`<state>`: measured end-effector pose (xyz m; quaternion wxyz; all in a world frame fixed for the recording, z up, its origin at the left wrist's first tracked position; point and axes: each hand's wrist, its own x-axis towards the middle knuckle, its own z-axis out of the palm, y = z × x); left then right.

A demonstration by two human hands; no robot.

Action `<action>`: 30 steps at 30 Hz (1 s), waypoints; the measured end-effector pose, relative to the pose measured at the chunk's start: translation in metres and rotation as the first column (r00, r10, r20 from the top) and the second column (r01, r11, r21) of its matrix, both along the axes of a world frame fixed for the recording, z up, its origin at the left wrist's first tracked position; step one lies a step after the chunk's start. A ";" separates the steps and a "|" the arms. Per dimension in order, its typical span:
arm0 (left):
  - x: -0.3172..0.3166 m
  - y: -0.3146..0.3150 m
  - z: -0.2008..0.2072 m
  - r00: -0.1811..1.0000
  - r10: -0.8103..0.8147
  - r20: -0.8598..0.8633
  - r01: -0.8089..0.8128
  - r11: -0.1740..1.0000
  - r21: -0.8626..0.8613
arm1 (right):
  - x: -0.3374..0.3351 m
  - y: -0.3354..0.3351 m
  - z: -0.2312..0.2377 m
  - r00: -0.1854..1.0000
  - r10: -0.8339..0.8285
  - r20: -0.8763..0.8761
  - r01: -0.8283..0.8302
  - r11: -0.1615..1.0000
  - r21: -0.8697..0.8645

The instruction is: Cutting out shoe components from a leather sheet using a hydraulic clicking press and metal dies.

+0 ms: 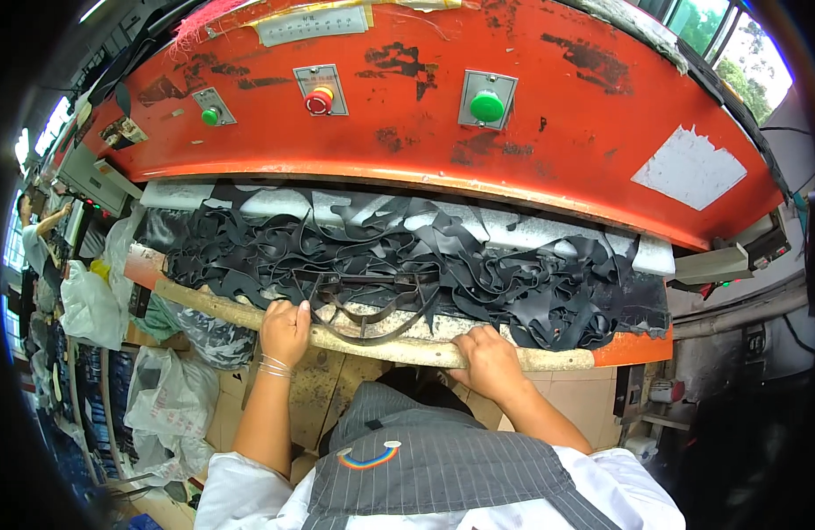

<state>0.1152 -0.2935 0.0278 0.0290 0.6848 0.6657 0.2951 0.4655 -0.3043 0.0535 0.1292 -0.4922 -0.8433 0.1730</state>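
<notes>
My left hand (pixel 285 334) is closed over the pale wooden edge bar (pixel 398 352) along the front of the press bed, with bands at the wrist. Farther right, my right hand (pixel 489 362) grips the same bar with its fingers curled. Between them a dark metal cutting die (pixel 372 334), a curved strip frame with a crossbar, lies on the bed and reaches over the bar. My left hand is close to its left end; I cannot tell if they touch. Black leather-like scraps (pixel 540 287) in tangled strips are heaped behind and beside the die.
An orange-red press beam (pixel 566 115) spans the far side, with a green button (pixel 487 107), a red button (pixel 319 101) and a smaller green button (pixel 210 116). White plastic bags (pixel 169 393) stand at left. Another person (pixel 38 234) is at far left.
</notes>
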 end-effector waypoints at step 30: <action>-0.341 0.294 -0.012 0.970 0.166 0.175 -0.114 0.955 -0.272 | -0.112 0.278 -0.026 0.498 -0.596 -0.630 0.824 0.552 0.128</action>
